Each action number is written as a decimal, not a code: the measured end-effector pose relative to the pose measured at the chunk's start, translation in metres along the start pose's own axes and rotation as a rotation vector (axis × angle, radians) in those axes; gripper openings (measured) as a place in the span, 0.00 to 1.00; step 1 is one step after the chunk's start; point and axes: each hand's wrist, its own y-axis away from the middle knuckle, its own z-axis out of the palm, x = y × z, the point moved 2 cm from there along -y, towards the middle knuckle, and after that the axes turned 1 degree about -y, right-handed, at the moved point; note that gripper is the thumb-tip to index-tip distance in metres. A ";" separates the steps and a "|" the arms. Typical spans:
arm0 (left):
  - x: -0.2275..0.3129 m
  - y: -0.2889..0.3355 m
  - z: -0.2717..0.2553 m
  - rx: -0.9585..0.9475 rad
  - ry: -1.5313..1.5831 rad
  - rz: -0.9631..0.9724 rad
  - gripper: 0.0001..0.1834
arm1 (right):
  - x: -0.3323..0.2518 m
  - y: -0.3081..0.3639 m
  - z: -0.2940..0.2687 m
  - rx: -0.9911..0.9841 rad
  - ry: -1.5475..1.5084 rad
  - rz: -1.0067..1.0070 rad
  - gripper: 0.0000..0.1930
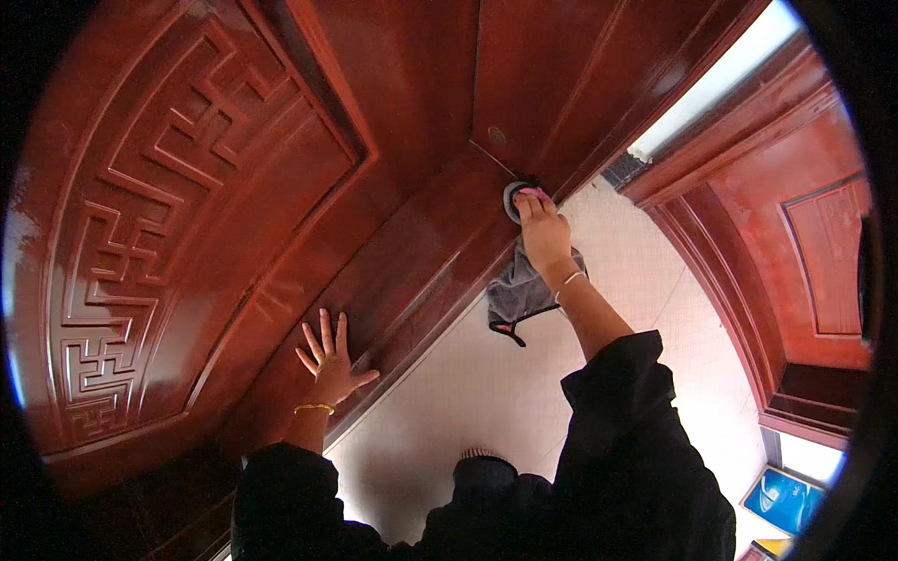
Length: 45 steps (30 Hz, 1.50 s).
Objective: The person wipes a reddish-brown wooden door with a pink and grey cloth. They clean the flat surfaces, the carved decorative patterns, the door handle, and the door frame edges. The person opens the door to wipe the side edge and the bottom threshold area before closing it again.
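Left hand [334,367] splayed, empty, against red door [402,248], presumably bracing; right hand [545,232] curled, gripping grey cloth [524,285] at the door's edge, apparently pressing it against wood; cloth's remainder loose beneath wrist.

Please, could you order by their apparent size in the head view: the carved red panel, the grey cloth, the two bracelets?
1. Carved red panel
2. Grey cloth
3. Yellow bracelet and pale bracelet: too alike to rank
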 end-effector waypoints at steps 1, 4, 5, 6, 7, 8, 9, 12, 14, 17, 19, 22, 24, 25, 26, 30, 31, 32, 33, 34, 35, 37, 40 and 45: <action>-0.001 0.003 0.002 -0.008 0.003 0.003 0.69 | -0.001 0.005 0.001 0.029 -0.023 0.022 0.19; -0.002 0.006 0.003 -0.009 0.009 0.007 0.68 | -0.005 0.035 -0.003 0.057 -0.085 0.116 0.20; 0.000 0.005 0.002 -0.019 0.001 0.002 0.68 | -0.008 0.027 -0.001 0.124 -0.041 0.083 0.20; 0.000 0.004 0.000 -0.030 -0.006 -0.005 0.68 | -0.010 0.011 0.000 0.191 0.002 0.048 0.20; 0.001 0.002 0.004 -0.030 0.001 0.015 0.68 | -0.009 0.008 0.000 0.241 0.057 0.027 0.20; 0.003 0.000 0.004 -0.026 0.005 0.028 0.68 | -0.018 0.004 0.002 0.172 0.115 0.083 0.18; 0.002 0.000 0.003 -0.010 0.009 0.028 0.68 | -0.044 0.005 -0.009 -0.127 0.137 0.030 0.16; -0.002 0.002 0.006 -0.018 0.052 0.031 0.61 | -0.090 0.067 0.009 -0.081 -0.177 -0.177 0.10; -0.005 0.003 0.009 -0.025 0.042 0.012 0.53 | -0.116 0.085 -0.039 -0.011 -0.332 -0.440 0.15; -0.006 0.000 0.011 0.008 0.035 -0.004 0.48 | -0.090 0.064 -0.031 0.051 -0.413 -0.421 0.22; -0.002 0.001 0.006 -0.002 0.058 0.003 0.46 | -0.090 0.060 -0.006 0.065 -0.328 -0.260 0.21; 0.000 -0.001 0.004 0.008 0.047 0.011 0.44 | -0.148 0.094 -0.011 0.149 -0.392 -0.131 0.16; -0.005 -0.001 0.008 0.028 0.059 -0.001 0.42 | -0.183 0.118 -0.023 0.039 -0.690 -0.572 0.14; -0.007 -0.001 0.011 0.034 0.066 -0.005 0.41 | -0.178 0.129 -0.037 -0.053 -0.701 -0.693 0.13; -0.007 -0.002 0.013 0.051 0.077 -0.001 0.40 | -0.163 0.124 -0.034 -0.014 -0.806 -0.545 0.15; -0.004 -0.001 0.010 0.042 0.077 0.008 0.40 | -0.064 0.057 -0.016 0.221 -0.649 -0.073 0.24; -0.004 0.001 0.010 0.033 0.082 0.002 0.40 | -0.036 0.037 -0.015 0.342 -0.199 -0.030 0.25; -0.004 0.000 0.010 0.027 0.087 0.013 0.40 | -0.011 0.023 -0.007 0.266 -0.176 0.000 0.25; -0.004 -0.001 0.008 0.017 0.084 0.018 0.40 | 0.000 0.013 -0.004 0.186 -0.161 0.034 0.24; -0.004 -0.004 0.006 0.028 0.065 0.025 0.40 | 0.002 0.005 0.000 0.138 -0.148 0.077 0.24; -0.004 -0.003 0.007 0.032 0.054 0.015 0.41 | -0.003 -0.001 -0.001 0.077 -0.140 0.105 0.24; -0.004 0.003 0.013 0.019 0.059 0.003 0.41 | -0.006 0.001 0.001 -0.035 -0.144 0.126 0.23; -0.003 0.002 0.005 -0.008 0.078 -0.006 0.40 | -0.008 0.009 -0.001 -0.006 -0.134 -0.185 0.21; -0.007 0.003 0.010 0.040 0.121 0.032 0.37 | -0.042 0.017 -0.036 0.125 -0.144 -0.125 0.25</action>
